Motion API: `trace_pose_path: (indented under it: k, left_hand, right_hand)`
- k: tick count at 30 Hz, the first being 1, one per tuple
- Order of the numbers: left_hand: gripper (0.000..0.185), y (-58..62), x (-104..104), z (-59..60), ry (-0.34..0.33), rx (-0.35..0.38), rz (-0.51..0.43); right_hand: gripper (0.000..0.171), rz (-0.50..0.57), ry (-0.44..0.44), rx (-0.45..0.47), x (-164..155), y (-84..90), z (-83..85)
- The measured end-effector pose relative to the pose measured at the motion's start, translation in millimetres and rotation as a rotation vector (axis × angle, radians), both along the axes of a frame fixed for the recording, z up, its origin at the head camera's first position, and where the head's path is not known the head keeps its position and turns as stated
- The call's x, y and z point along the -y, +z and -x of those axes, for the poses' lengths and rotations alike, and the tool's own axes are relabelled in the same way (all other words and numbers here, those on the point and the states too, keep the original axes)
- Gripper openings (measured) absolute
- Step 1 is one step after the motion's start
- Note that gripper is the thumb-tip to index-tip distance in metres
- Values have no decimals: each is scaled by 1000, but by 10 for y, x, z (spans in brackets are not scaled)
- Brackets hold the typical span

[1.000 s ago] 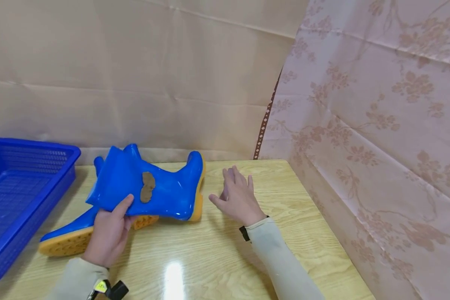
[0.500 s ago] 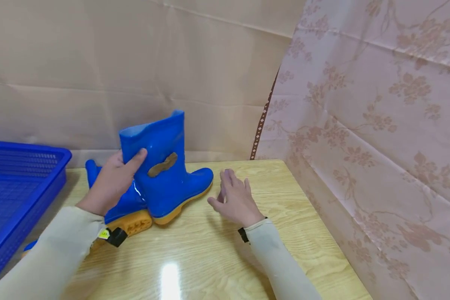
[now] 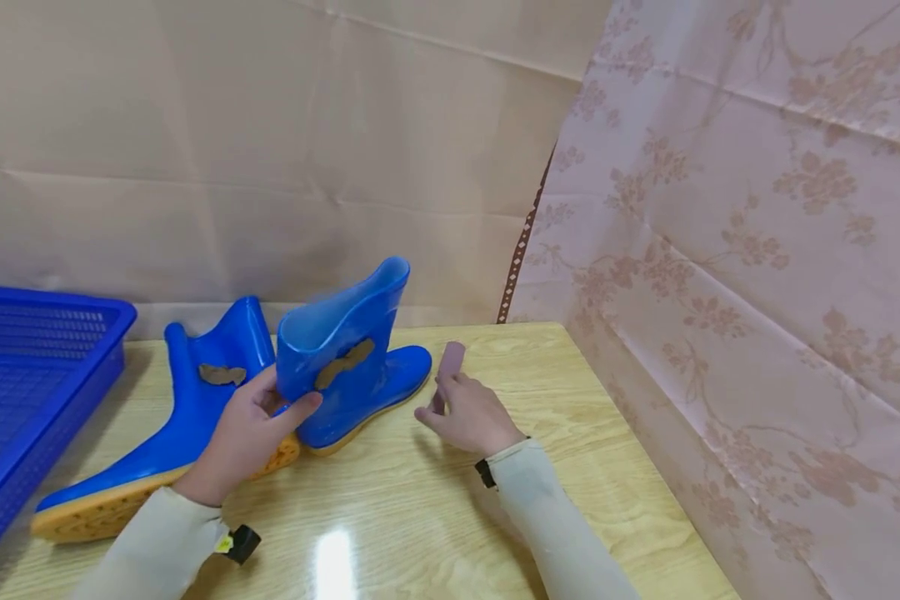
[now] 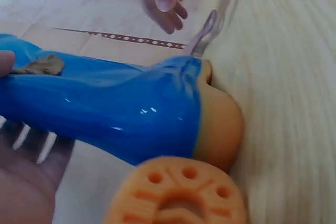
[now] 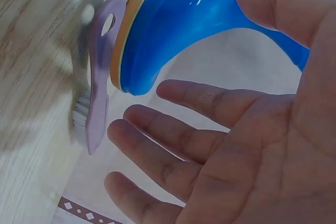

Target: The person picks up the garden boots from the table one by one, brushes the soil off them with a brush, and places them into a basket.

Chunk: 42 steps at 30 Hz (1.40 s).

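My left hand (image 3: 243, 437) grips the shaft of a blue rubber boot (image 3: 363, 400), thumb across the near side and fingers behind. The boot stands sole down, its opening up and a brown mud-like patch (image 3: 345, 363) on the shaft. To its left, a second blue rubber boot (image 3: 183, 417) leans on its side with its yellow-orange sole showing and a similar patch. My right hand (image 3: 476, 414) hovers beside a purple brush (image 5: 98, 77) with white bristles. In the right wrist view the fingers are spread and apart from the brush, which lies by the boot's toe.
A blue plastic basket (image 3: 116, 337) stands at the left of the wooden table (image 3: 570, 467). A beige cloth (image 3: 390, 167) hangs behind the table. Along the right edge hangs a pink floral cloth (image 3: 757, 292).
My left hand has turned the boot from sideways to upright and lowered it beside the second boot. My right hand has barely shifted; the purple brush shows more clearly past its fingers.
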State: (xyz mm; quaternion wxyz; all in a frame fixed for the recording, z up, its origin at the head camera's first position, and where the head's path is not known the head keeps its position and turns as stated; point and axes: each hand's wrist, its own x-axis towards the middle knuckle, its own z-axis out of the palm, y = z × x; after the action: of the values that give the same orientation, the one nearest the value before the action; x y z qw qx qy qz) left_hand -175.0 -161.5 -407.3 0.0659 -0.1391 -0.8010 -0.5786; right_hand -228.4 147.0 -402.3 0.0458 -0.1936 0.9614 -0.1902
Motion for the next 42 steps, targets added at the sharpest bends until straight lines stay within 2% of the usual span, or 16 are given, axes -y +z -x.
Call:
trace_pose_path:
  k: [4,7,10,14,16,21,25,33,36,42]
  left_hand:
    - [49,-45,62,4,-30,-55,4]
    - [51,-4,167,49,-56,-78,-1]
    - [52,68,292,109,-5,-79,37]
    - [55,133,414,164,73,-45,67]
    - [57,145,437,177,50,-24,49]
    - [60,138,412,171,-70,20,29]
    - [61,125,375,170,-110,32,24]
    - [68,109,373,204,-31,96,23]
    - [71,102,370,215,-33,108,8]
    - [71,94,327,237,-39,97,-11]
  right_hand:
    - [35,-2,3,9,22,-17,-7]
    - [31,-5,4,9,36,-11,-16]
    - [28,-13,-11,12,47,11,-23]
    - [26,-28,-40,22,42,12,-5]
    - [27,-44,-55,26,31,6,8]
    - [37,-70,-97,41,-13,-42,66]
    - [44,-62,-148,57,-66,-106,142]
    - [34,-73,-218,101,-49,-144,304]
    - [40,-124,-259,116,-2,-89,386]
    - [53,-308,-300,151,109,-28,523]
